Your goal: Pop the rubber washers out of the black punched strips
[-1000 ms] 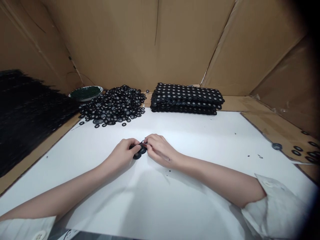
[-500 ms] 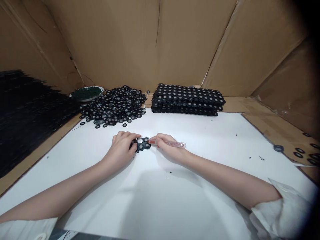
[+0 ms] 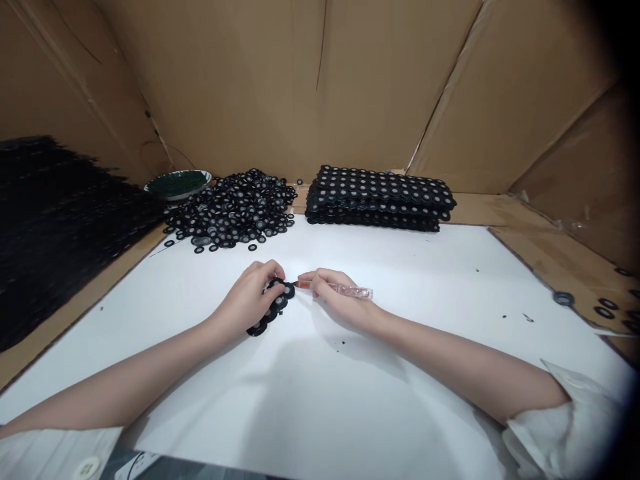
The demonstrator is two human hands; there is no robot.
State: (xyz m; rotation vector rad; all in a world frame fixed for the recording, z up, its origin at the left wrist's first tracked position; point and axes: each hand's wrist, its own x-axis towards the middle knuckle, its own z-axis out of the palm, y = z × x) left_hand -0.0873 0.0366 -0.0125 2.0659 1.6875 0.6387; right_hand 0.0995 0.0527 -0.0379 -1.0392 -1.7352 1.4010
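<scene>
My left hand (image 3: 250, 288) is closed on a black strip of joined round rings (image 3: 276, 305) with grey centres. It tilts the strip over the white work surface, and the palm and fingers hide part of it. In my right hand (image 3: 336, 287) is a slim pen-like tool (image 3: 356, 292) with a clear, glittery handle, a reddish front part and a dark pointed tip. That tip is at the upper right edge of the strip; whether it touches, I cannot tell. Just beyond my left hand lies a heap of loose black rings (image 3: 235, 210).
A stack of black ringed sheets (image 3: 380, 193) stands at the back. To the far left rises a large dark pile (image 3: 55, 233), near a bowl (image 3: 179, 186) of dark green stuff. Loose rings (image 3: 605, 305) lie on the right. Cardboard walls (image 3: 240, 87) enclose the white surface (image 3: 200, 407).
My left hand has turned and lifted the ringed strip, so it now slants down toward me and more of its length shows. My right hand keeps the tool nearly in place. The view has shifted slightly.
</scene>
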